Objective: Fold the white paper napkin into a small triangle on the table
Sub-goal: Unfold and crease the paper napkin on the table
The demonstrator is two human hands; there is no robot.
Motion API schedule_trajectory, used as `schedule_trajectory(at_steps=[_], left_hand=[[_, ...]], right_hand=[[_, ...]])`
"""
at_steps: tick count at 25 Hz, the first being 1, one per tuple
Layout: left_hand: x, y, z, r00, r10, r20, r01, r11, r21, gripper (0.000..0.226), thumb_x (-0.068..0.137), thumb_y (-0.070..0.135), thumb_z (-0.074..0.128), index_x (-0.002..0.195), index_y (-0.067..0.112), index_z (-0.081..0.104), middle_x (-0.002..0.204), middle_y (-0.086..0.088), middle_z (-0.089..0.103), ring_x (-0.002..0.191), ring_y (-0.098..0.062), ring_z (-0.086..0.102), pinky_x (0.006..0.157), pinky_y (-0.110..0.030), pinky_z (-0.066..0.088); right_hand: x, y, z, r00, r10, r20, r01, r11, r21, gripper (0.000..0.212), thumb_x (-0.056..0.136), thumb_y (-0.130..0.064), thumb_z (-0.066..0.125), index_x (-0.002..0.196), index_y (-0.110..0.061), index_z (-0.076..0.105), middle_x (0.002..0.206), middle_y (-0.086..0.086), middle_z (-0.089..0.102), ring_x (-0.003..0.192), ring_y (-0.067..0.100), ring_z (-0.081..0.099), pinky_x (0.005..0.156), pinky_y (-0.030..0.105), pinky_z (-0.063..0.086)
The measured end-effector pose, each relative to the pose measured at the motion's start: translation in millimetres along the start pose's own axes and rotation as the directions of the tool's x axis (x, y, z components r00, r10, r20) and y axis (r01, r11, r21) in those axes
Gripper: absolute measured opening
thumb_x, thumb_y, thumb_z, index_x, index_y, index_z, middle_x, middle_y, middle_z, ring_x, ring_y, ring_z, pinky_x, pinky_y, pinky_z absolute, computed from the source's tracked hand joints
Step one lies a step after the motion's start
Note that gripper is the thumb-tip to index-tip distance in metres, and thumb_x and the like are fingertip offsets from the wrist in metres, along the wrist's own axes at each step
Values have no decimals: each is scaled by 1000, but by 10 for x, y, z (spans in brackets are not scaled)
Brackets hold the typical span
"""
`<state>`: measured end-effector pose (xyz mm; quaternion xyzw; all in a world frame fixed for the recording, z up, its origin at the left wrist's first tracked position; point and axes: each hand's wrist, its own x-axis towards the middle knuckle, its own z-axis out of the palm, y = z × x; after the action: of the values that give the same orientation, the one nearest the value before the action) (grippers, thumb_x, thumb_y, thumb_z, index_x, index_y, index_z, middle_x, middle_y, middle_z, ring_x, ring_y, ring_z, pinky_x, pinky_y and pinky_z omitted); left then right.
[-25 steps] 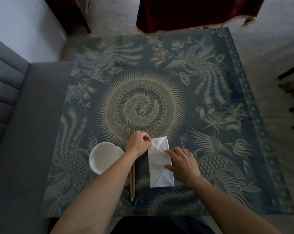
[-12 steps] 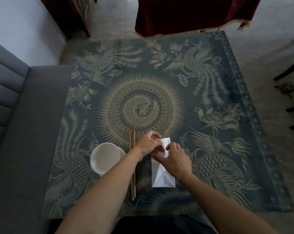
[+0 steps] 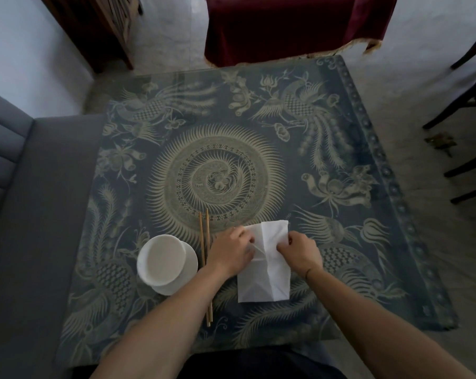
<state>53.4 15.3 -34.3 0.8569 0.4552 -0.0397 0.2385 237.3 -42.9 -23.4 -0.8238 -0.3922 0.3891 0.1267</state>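
The white paper napkin lies creased and partly spread on the patterned table, near its front edge. My left hand pinches the napkin's upper left flap. My right hand pinches its upper right edge. Between the two hands the top part is opened out wider than the lower part, which lies flat as a narrower rectangle with fold lines across it.
A white bowl sits on a small white saucer left of my hands. Two wooden chopsticks lie between the bowl and the napkin. A grey bench runs along the left; dark chair legs stand at the right.
Both hands have closed on the napkin's top and pulled apart, so its upper part is now spread wider. Earlier the right hand pressed flat on a narrow folded strip.
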Motion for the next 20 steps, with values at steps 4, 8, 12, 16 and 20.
schedule_trajectory(at_steps=[4,8,12,16,20], left_hand=[[-162,36,179,996,55,76,-65,988,142,63,85,55,57,138,26,40,148,0,37,135,-23,34,111,-45,27],[-204,69,259,990,35,139,-68,969,237,82,88,61,51,153,26,17,164,4,8,149,-18,4,120,-49,3],[-180,225,298,987,28,158,-67,966,248,88,87,64,51,155,26,9,164,4,2,150,-20,-6,119,-53,-1],[-135,400,392,987,-1,162,-41,966,257,92,86,67,49,155,26,4,164,5,-3,149,-20,-10,118,-53,-8],[-48,521,445,983,-16,181,-30,968,248,98,85,70,48,155,24,-2,164,4,-10,149,-19,-15,117,-54,-11]], right_hand=[[62,185,-143,998,60,-24,-58,996,69,12,81,-22,56,75,-12,60,75,4,64,70,23,60,62,35,49],[118,289,-275,999,28,-42,-27,999,26,8,82,-22,60,77,-16,61,74,3,63,70,22,58,61,34,46],[170,424,-355,998,24,-59,-25,1000,-6,8,84,-22,62,91,-19,65,82,3,67,78,24,61,71,39,53],[207,588,-458,994,27,-101,-32,998,-49,15,87,-24,60,102,-22,63,95,2,69,82,24,59,67,36,48],[201,737,-543,985,-5,-173,-24,986,-163,25,89,-26,56,113,-24,57,100,5,68,82,27,59,63,35,43]])
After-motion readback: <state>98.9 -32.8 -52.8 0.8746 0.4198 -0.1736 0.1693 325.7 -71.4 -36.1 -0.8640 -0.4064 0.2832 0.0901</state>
